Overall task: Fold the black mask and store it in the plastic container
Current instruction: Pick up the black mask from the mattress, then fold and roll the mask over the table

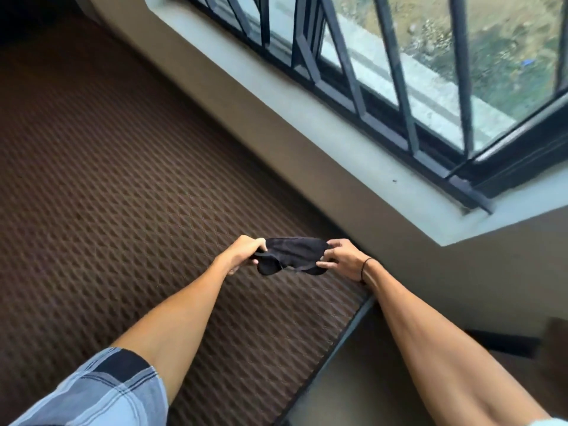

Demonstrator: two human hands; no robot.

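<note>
A black cloth mask (pixel 293 254) is stretched in the air between both hands, above a brown patterned surface. My left hand (pixel 242 252) grips its left end, fingers closed around the fabric and strap. My right hand (pixel 342 258) pinches its right end; a thin black band circles that wrist. The mask hangs slightly crumpled, its lower edge sagging. No plastic container is in view.
The brown diamond-patterned surface (pixel 123 195) fills the left and centre, with a dark edge (pixel 347 333) at lower right. A beige wall (pixel 276 142) and pale window sill (pixel 384 179) run diagonally behind. A barred window (pixel 399 72) lies at upper right.
</note>
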